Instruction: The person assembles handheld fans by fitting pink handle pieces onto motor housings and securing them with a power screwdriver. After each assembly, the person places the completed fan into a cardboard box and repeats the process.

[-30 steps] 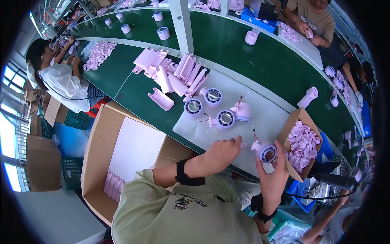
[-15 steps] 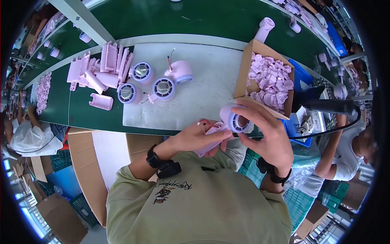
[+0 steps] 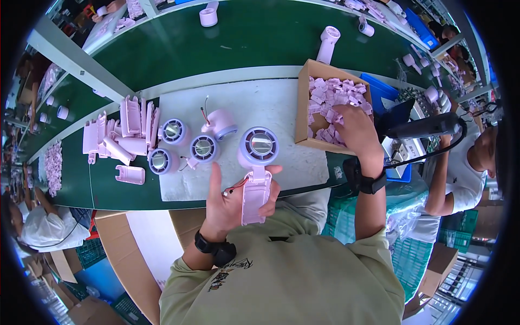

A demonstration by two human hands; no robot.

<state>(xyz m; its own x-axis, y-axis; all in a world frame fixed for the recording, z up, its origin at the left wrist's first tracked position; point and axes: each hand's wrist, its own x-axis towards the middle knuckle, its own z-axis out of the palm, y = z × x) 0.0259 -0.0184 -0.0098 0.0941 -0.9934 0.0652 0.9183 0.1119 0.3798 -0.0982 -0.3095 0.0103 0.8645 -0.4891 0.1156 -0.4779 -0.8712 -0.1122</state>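
My left hand curls around a pale-pink, trough-shaped plastic handle shell, thumb spread clear; at the shell's top sits a round lilac-rimmed fan head with a shiny central disc. I'd judge those two mated, but the shell is uncovered and thin red wires hang loose by the palm. Beyond that hand, four similar fan heads show no handles. My right hand, half bent, dips among small, angular pink pieces; its fingertips are hidden, so I can't tell whether it grips one.
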